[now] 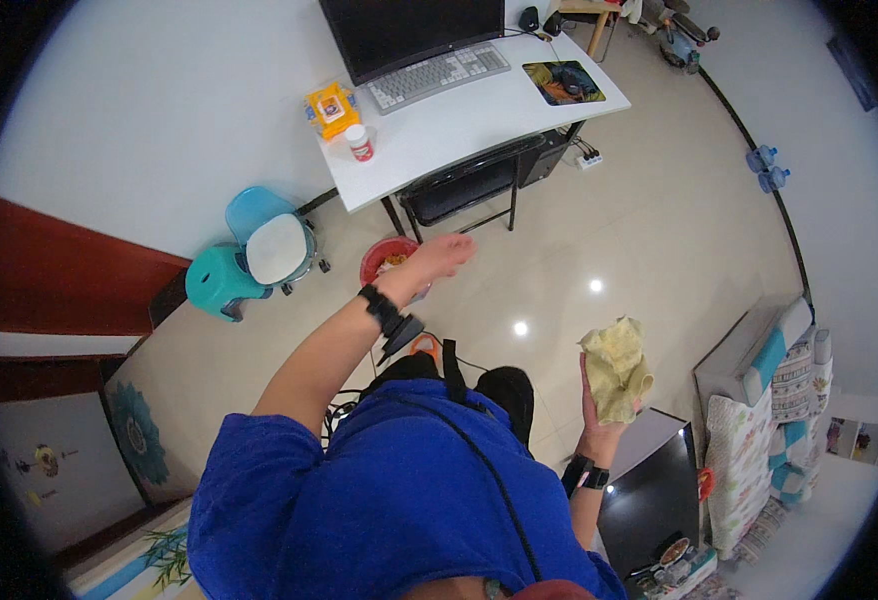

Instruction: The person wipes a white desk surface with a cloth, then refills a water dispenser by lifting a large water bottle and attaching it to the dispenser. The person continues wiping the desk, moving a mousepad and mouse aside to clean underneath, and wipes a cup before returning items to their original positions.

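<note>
My left hand (439,259) is stretched forward over the tiled floor, beside a red waste bin (369,264) with litter in it. It holds nothing that I can see, and its fingers reach out loosely. Out to the right, a crumpled yellowish cloth (617,371) lies across the palm and fingers of my right hand (590,401), covering most of them. Ahead stands a white desk (439,142) with a monitor (424,34), a keyboard (439,75), a mouse on a patterned mouse pad (565,82), an orange pack of wipes (334,110) and a white-capped bottle (360,142).
A black folding chair (476,184) is tucked under the desk, near a power strip (590,160). At left are a teal stool (217,281) and a small wheeled chair (277,244). A dark-topped table (652,495) and a covered sofa (739,457) stand at right. Cables lie near my feet.
</note>
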`<action>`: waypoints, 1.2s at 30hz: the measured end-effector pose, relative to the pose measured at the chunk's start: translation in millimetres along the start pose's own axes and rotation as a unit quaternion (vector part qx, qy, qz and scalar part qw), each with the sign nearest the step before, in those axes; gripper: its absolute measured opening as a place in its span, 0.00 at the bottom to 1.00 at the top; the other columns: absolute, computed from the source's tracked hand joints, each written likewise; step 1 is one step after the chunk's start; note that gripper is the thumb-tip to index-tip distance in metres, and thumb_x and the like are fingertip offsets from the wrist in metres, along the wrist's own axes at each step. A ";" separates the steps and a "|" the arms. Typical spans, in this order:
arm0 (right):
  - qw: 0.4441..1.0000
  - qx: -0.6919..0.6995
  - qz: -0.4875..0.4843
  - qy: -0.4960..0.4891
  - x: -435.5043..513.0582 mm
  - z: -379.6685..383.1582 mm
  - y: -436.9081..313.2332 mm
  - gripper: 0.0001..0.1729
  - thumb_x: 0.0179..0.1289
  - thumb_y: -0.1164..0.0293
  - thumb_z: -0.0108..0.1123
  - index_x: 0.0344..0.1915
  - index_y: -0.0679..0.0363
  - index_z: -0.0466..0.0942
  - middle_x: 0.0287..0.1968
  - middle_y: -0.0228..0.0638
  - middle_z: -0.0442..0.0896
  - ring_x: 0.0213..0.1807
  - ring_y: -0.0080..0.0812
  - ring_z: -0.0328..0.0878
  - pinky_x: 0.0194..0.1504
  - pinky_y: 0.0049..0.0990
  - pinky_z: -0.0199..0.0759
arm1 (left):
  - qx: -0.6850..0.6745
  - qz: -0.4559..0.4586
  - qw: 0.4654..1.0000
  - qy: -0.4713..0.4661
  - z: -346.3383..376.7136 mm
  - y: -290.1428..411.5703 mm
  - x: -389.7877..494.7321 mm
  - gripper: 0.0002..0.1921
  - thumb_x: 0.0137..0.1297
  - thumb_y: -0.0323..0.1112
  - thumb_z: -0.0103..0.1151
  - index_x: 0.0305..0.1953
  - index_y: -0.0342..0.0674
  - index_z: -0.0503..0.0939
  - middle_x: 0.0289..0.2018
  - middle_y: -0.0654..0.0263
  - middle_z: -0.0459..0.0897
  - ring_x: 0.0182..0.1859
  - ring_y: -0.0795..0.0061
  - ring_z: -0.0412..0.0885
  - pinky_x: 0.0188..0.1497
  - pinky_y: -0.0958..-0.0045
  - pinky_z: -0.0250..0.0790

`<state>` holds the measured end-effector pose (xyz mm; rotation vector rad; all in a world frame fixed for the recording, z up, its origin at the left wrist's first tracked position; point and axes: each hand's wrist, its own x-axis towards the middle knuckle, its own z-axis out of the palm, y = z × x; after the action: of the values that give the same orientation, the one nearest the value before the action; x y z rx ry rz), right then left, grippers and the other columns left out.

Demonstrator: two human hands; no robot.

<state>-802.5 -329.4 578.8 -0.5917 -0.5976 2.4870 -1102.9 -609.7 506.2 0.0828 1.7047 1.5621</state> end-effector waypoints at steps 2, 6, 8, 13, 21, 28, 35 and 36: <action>0.997 -0.065 -0.031 -0.015 42.9 -9.8 -11.4 0.35 0.81 0.57 0.55 0.79 0.60 0.63 0.77 0.46 0.70 0.76 0.51 0.70 0.76 0.54 0.65 | -0.102 -0.032 0.994 0.021 7.9 14.5 60.9 0.31 0.74 0.53 0.67 0.70 0.42 0.74 0.63 0.61 0.80 0.65 0.64 0.78 0.65 0.57 0.73; 0.983 -0.177 -0.032 0.024 169.8 -17.0 -35.4 0.33 0.83 0.57 0.53 0.77 0.62 0.64 0.75 0.46 0.73 0.74 0.49 0.72 0.76 0.49 0.67 | -0.238 -0.077 0.963 0.100 18.0 26.8 165.1 0.36 0.70 0.53 0.70 0.71 0.41 0.70 0.68 0.55 0.71 0.68 0.56 0.74 0.70 0.51 0.70; 0.967 -0.254 -0.021 -0.001 239.8 -10.8 -44.1 0.30 0.83 0.57 0.52 0.75 0.63 0.67 0.69 0.42 0.78 0.69 0.41 0.76 0.69 0.42 0.71 | -0.273 -0.101 0.943 0.162 22.8 19.0 190.8 0.37 0.70 0.53 0.70 0.71 0.40 0.69 0.68 0.53 0.71 0.69 0.55 0.73 0.70 0.50 0.70; 0.890 -0.446 0.071 -0.060 437.0 59.2 -32.4 0.27 0.81 0.55 0.55 0.68 0.62 0.75 0.60 0.34 0.81 0.58 0.31 0.78 0.59 0.34 0.74 | -0.396 -0.109 0.872 0.268 22.0 28.2 216.4 0.41 0.74 0.55 0.65 0.76 0.36 0.62 0.70 0.49 0.69 0.72 0.53 0.70 0.73 0.51 0.68; 0.718 -0.607 -0.133 -0.314 655.4 155.8 157.3 0.36 0.74 0.76 0.51 0.80 0.64 0.59 0.74 0.57 0.73 0.76 0.57 0.69 0.72 0.39 0.66 | 0.119 0.021 0.905 0.409 21.3 82.4 224.5 0.17 0.76 0.44 0.63 0.54 0.38 0.85 0.45 0.58 0.89 0.46 0.67 0.88 0.51 0.65 0.78; 0.456 -0.832 -0.144 -0.281 696.2 156.7 312.3 0.41 0.77 0.65 0.54 0.85 0.52 0.52 0.84 0.49 0.57 0.84 0.55 0.55 0.79 0.54 0.52 | 0.277 0.091 0.840 0.458 -23.0 90.0 258.1 0.14 0.73 0.34 0.62 0.57 0.40 0.82 0.54 0.52 0.84 0.56 0.49 0.83 0.58 0.56 0.77; 0.329 -0.886 -0.215 -0.245 709.9 156.3 355.2 0.36 0.81 0.61 0.47 0.84 0.55 0.54 0.86 0.45 0.52 0.87 0.53 0.44 0.78 0.68 0.38 | 0.344 0.071 0.852 0.389 -32.0 72.8 268.3 0.15 0.72 0.37 0.63 0.57 0.41 0.82 0.55 0.56 0.84 0.57 0.52 0.82 0.60 0.56 0.76; 0.355 -0.879 -0.216 -0.235 718.1 160.2 358.9 0.36 0.81 0.62 0.47 0.84 0.56 0.54 0.86 0.45 0.52 0.87 0.52 0.44 0.78 0.67 0.39 | 0.350 0.063 0.858 0.372 -31.3 71.5 267.6 0.16 0.72 0.38 0.63 0.57 0.41 0.83 0.54 0.58 0.84 0.57 0.53 0.82 0.60 0.56 0.76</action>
<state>-1574.1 -248.9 317.7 -0.1178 -3.0244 0.3909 -1333.9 -473.3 430.6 -0.0573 2.8797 1.0142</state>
